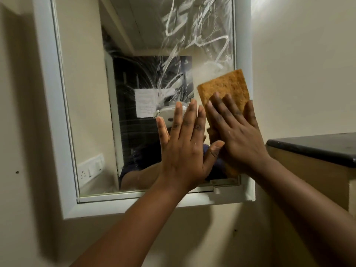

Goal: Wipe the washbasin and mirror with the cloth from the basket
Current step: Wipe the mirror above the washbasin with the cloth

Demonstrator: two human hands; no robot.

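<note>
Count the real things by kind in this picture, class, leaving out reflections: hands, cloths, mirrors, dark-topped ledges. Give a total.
Hands: 2, the left hand and the right hand
Orange cloth: 1
White-framed mirror: 1
Dark-topped ledge: 1
Total: 5

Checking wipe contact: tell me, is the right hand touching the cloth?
Touching. The head view shows the right hand flat on the cloth, its straight fingers overlapping the cloth's lower half, pressing it to the mirror.
</note>
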